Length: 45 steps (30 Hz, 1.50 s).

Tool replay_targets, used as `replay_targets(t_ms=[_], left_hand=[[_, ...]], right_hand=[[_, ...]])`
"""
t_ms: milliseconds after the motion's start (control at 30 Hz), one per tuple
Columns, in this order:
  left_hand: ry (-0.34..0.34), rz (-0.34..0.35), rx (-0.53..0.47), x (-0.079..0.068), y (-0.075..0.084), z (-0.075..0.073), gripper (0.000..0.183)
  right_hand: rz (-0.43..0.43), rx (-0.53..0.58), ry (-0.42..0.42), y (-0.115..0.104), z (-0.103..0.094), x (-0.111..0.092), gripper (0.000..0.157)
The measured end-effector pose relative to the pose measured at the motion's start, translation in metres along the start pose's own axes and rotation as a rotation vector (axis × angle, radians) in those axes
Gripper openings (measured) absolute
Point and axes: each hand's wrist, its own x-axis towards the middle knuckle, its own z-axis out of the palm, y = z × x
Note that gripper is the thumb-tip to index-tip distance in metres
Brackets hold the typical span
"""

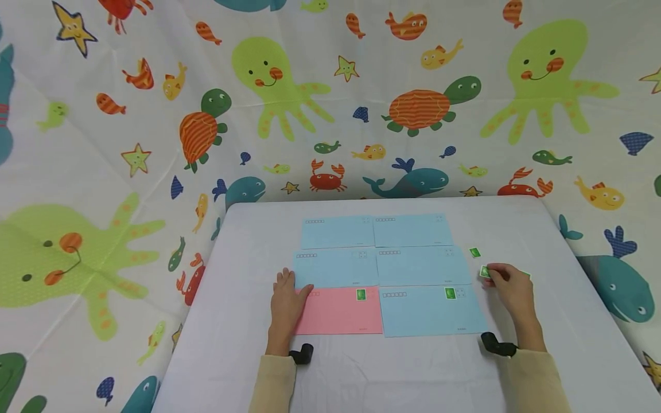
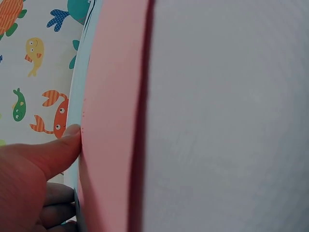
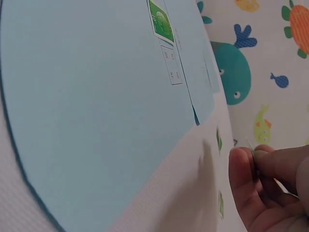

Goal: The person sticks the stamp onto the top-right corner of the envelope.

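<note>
My left hand rests at the left edge of a pink envelope, its thumb on the upper left corner. One green stamp sits near that envelope's top right. At the right, my right hand pinches another green stamp between thumb and finger, seen nearly edge-on in the right wrist view. A blue envelope beside the pink one bears a green stamp, left of its printed box. A loose green stamp lies on the table beyond my right hand.
More blue envelopes lie in two rows behind, among them a middle left one and a back right one. A further stamp shows partly behind my right hand. White cloth covers the table; a sea-animal curtain hangs behind.
</note>
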Motion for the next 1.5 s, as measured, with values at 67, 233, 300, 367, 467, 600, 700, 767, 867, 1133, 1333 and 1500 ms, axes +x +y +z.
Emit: replay_targets(t_ms=[67, 233, 300, 367, 467, 600, 700, 767, 867, 1133, 1333, 1500], left_hand=[[0.000, 0.004, 0.006, 0.001, -0.001, 0.000, 0.071], [0.002, 0.004, 0.007, 0.002, -0.002, 0.001, 0.071], [0.003, 0.002, 0.001, 0.003, -0.002, 0.001, 0.072], [0.006, 0.004, -0.003, 0.002, -0.001, 0.000, 0.072], [0.012, 0.005, -0.013, 0.002, 0.000, 0.000, 0.073], [0.048, 0.025, -0.031, 0.001, 0.001, 0.000, 0.072], [0.063, 0.034, -0.039, 0.000, 0.001, 0.000, 0.071], [0.054, 0.026, -0.039, 0.001, 0.002, 0.000, 0.071], [0.024, 0.009, -0.031, 0.003, 0.001, -0.001, 0.072], [-0.012, -0.008, -0.014, 0.004, 0.000, -0.003, 0.073], [-0.015, -0.012, -0.023, 0.003, 0.001, -0.004, 0.073], [-0.016, -0.020, -0.024, 0.004, 0.001, -0.004, 0.073]], right_hand=[[0.002, 0.005, -0.008, -0.001, 0.000, 0.000, 0.034], [-0.010, 0.025, -0.011, -0.003, -0.001, 0.000, 0.034], [-0.020, 0.025, -0.007, -0.004, 0.000, 0.000, 0.034], [-0.022, 0.025, -0.002, -0.005, 0.000, 0.000, 0.034], [-0.012, 0.016, 0.007, -0.006, 0.001, 0.000, 0.035], [0.001, 0.009, 0.020, -0.009, 0.003, 0.000, 0.036], [-0.007, 0.015, 0.027, -0.012, 0.005, 0.001, 0.036], [-0.022, 0.018, 0.033, -0.013, 0.005, 0.001, 0.037], [-0.046, 0.042, 0.045, -0.017, 0.006, 0.000, 0.041], [-0.041, 0.051, 0.051, -0.023, 0.011, -0.001, 0.040], [-0.057, 0.087, 0.051, -0.028, 0.013, -0.004, 0.036], [-0.082, 0.111, 0.048, -0.033, 0.015, -0.006, 0.036]])
